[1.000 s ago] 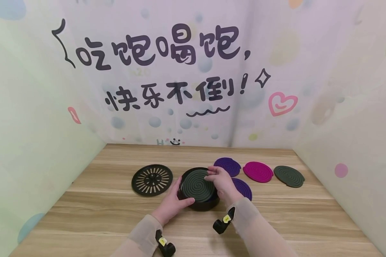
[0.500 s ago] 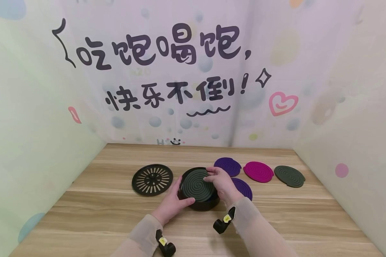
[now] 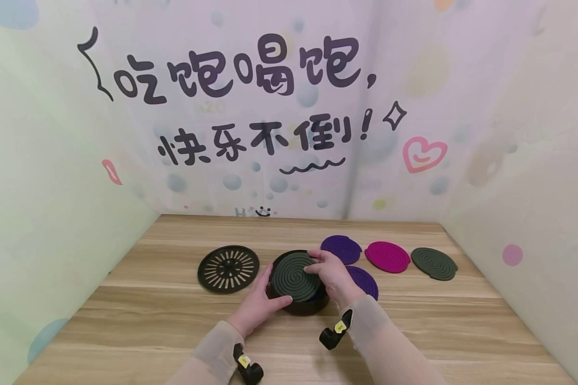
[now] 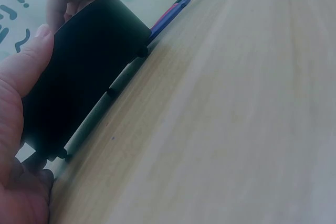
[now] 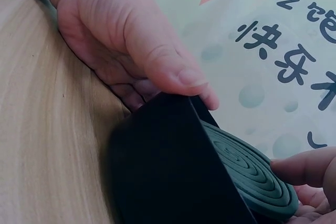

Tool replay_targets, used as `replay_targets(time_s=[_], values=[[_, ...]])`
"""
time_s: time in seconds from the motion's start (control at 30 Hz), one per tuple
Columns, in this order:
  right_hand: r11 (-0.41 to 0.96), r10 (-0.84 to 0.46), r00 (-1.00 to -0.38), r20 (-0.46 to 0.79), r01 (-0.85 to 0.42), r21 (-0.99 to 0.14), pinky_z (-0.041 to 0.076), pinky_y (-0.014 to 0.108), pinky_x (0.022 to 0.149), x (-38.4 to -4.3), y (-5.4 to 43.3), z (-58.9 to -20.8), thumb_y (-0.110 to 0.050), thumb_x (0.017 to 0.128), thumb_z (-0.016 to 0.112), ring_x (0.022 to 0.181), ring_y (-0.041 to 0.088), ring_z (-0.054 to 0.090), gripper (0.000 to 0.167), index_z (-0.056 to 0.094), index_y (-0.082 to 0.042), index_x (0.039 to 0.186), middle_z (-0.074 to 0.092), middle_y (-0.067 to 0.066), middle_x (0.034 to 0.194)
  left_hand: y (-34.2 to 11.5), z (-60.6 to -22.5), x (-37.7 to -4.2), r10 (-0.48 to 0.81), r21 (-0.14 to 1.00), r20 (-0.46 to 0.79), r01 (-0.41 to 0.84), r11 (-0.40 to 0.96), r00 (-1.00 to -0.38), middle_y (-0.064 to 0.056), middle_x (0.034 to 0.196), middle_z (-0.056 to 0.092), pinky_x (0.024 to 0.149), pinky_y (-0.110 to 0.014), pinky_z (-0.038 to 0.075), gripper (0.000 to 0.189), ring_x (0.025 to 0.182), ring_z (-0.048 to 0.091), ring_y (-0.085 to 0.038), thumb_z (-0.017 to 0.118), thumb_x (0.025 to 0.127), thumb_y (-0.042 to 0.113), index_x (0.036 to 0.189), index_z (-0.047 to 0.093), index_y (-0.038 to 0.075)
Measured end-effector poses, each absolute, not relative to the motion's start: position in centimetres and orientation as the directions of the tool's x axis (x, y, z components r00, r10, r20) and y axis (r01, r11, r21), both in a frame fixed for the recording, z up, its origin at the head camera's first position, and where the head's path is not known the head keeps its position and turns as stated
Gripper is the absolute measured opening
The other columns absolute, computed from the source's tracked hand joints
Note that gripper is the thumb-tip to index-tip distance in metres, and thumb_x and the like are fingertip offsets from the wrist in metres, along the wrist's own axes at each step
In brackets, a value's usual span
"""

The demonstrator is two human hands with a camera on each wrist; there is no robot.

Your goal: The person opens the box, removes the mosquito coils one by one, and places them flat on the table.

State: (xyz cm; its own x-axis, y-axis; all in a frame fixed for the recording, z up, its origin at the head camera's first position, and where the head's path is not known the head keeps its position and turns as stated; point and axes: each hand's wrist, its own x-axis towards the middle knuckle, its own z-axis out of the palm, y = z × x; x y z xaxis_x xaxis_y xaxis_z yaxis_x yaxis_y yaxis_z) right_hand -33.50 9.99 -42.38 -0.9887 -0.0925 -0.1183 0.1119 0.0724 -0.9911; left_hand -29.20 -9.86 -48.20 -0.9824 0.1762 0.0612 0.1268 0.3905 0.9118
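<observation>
One black tin [image 3: 304,308], which the left hand [image 3: 257,308] grips at eight o'clock; one green coil [image 3: 293,280], tilted in its mouth, which the right hand [image 3: 335,277] pinches at two o'clock; one slotted lid [image 3: 228,286], at nine o'clock.

Counted: 2 hands [image 3: 261,307] [image 3: 336,277], 2 black wrist cameras [image 3: 252,373] [image 3: 328,339], 1 black round container [image 3: 305,308], 1 slotted black lid [image 3: 228,269], 2 dark green spiral discs [image 3: 295,278] [image 3: 434,263], 2 purple spiral discs [image 3: 340,249] [image 3: 365,283], 1 magenta spiral disc [image 3: 387,256]. Cannot count beneath the disc in the container.
</observation>
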Motion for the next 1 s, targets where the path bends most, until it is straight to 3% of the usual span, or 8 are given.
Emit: replay_targets(time_s=[0.5,1.0], values=[[0.054,-0.086,-0.987,-0.136,0.132,-0.99,0.055,0.029,0.076,-33.45,9.97,-42.13,0.014,0.08,0.062,0.093,0.022,0.061,0.054,0.052,-0.002,0.131,0.061,0.016,0.112,-9.83,-48.01,-29.19,0.176,0.907,0.051,0.12,0.404,-0.983,-0.018,0.159,0.008,0.112,-0.058,0.018,0.108,0.144,0.012,-0.038,0.078,0.075,0.051,0.155,0.015,0.016],[-0.064,-0.043,-0.982,-0.182,0.185,-0.981,0.054,0.031,0.081,-33.57,10.41,-41.86,0.011,0.084,0.059,0.107,0.027,0.058,0.053,0.05,-0.002,0.135,0.055,0.019,0.13,-9.85,-48.1,-29.23,0.169,0.907,0.046,0.112,0.406,-0.985,-0.018,0.159,0.009,0.111,-0.061,0.018,0.107,0.144,0.012,-0.04,0.078,0.075,0.051,0.156,0.015,0.018]])
